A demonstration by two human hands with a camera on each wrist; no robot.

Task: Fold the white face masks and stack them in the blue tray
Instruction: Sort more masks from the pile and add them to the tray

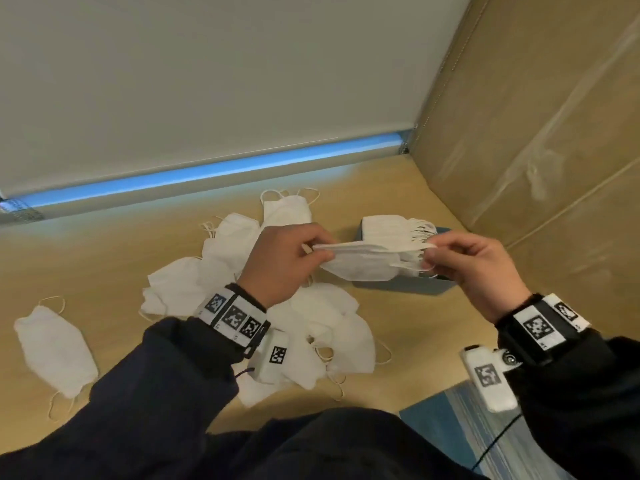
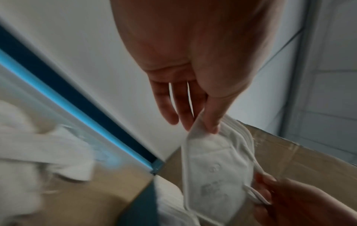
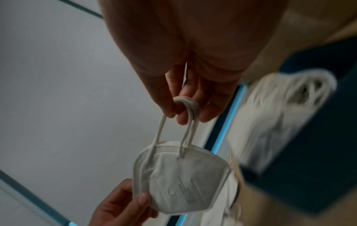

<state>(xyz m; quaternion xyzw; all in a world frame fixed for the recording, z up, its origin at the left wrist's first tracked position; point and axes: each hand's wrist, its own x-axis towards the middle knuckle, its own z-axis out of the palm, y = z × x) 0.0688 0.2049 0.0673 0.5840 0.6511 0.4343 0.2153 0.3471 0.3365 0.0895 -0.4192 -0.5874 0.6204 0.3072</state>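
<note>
Folded white mask (image 1: 360, 265) held in the air at frame centre, above the near edge of the blue tray (image 1: 405, 289). Left hand (image 1: 284, 261) pinches the mask's left end between thumb and fingers; right hand (image 1: 474, 268) pinches both ear loops (image 3: 185, 107) gathered at its fingertips. Tray sits centre-right, near the cardboard wall (image 1: 536, 116), with a stack of folded masks (image 1: 391, 230) inside, loops pointing right. Loose pile of unfolded masks (image 1: 221, 271) on the wooden table (image 1: 86, 258), centre-left, partly under the left wrist. One single mask (image 1: 55, 351) lies apart at lower left.
</note>
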